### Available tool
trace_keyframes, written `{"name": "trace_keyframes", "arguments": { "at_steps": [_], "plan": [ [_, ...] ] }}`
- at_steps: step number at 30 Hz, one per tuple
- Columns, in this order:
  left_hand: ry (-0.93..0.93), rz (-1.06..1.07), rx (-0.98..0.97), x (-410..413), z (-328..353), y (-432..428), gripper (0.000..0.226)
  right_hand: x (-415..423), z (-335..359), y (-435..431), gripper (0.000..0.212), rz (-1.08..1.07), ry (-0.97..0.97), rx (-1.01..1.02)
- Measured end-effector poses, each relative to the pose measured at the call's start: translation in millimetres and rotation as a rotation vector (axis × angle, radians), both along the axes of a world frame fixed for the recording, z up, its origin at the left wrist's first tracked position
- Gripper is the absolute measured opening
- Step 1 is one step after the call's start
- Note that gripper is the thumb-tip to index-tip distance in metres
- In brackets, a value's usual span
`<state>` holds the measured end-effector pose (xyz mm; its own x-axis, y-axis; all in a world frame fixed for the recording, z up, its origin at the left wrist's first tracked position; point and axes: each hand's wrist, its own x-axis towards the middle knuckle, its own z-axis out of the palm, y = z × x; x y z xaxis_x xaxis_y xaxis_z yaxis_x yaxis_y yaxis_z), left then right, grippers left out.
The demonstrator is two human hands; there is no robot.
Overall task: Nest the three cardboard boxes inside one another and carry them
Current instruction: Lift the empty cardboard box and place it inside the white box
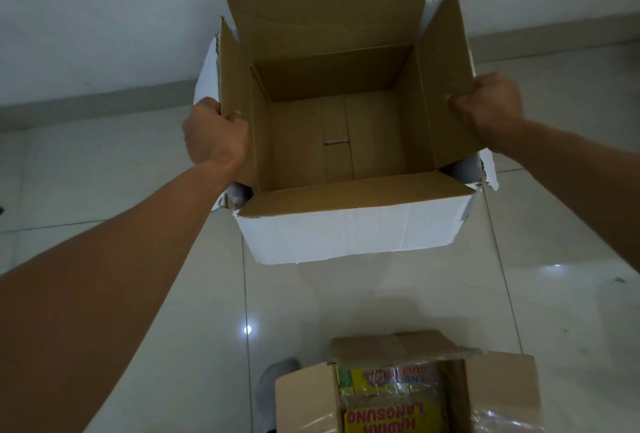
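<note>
— While gripping at both sides, holding what? Large open box (332,142), brown inside, white outside, held out between the two hands, above the tiled floor (554,277).

— Left hand (214,135)? Clamped on the near end of the left side flap, thumb over the inner face, fingers wrapped behind, out of sight.

— Right hand (488,103)? Closed on the right side flap near its outer edge, thumb pressed on the brown inner face, remaining fingers hidden behind the card.

— Flaps? All four standing open: far one upright beyond both hands, near one folded down toward the body, white face showing. Empty inside, only a taped seam along the bottom.

— Anything else nearby? Second open box (408,394), well below and nearer than the hands, slightly toward the right one, resting on the floor. Colourful printed packets (391,401) inside, partly under clear plastic. Not touching the held box.

— Third box? Possibly the white layer around the brown one; cannot tell whether separate or the same box.
</note>
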<state>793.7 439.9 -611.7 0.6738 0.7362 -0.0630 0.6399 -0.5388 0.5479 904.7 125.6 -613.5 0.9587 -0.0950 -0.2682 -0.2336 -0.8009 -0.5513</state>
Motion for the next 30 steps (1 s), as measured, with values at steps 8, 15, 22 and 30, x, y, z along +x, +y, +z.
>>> {"name": "trace_keyframes", "arguments": {
  "at_steps": [8, 15, 22, 30],
  "plan": [
    [-0.075, -0.090, 0.051, -13, -16, -2, 0.015, 1, -7, 7, 0.025, 0.213, -0.065, -0.186],
    [-0.035, -0.199, 0.089, -19, -10, -1, 0.034, -8, 0, 6, 0.038, 0.184, -0.045, -0.159],
    [-0.068, -0.151, 0.237, -44, -1, -16, 0.035, -33, 24, -6, 0.045, 0.084, -0.199, -0.084],
    [-0.099, -0.107, 0.271, -123, 9, -64, 0.045, -114, 32, -32, 0.026, 0.190, -0.205, -0.034]
  ]
}}
